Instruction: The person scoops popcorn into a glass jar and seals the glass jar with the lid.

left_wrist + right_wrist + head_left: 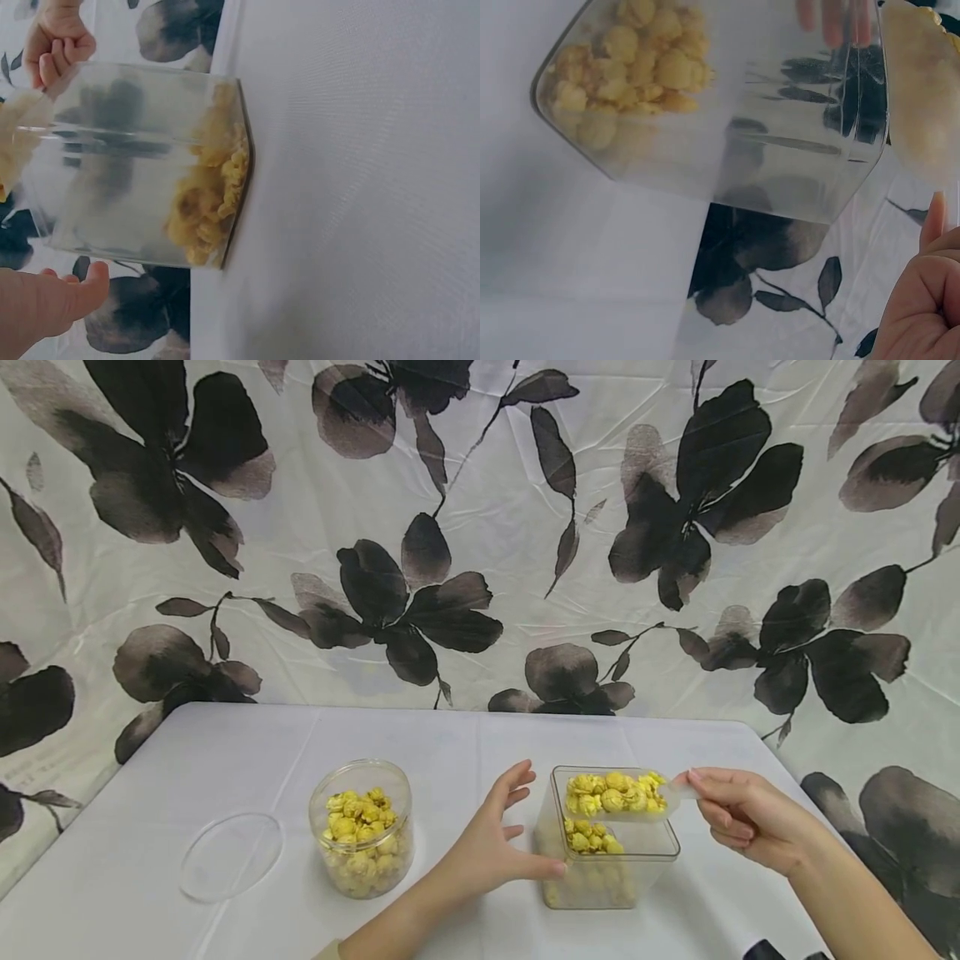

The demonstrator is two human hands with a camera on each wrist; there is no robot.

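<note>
My right hand pinches the handle end of a translucent scoop between thumb and fingers. Heaped in the scoop is yellow popcorn, held level over the opening of a clear square container. More popcorn lies at the container's bottom, seen through its wall in the right wrist view. Beside the container's left side is my left hand, fingers spread and thumb near the front wall. In the left wrist view, the left thumb is close to the container wall.
Left of the hands, a round clear jar holds popcorn. A clear round lid lies flat farther left on the white-covered table. Behind hangs a floral cloth. Dark objects show at the front edge.
</note>
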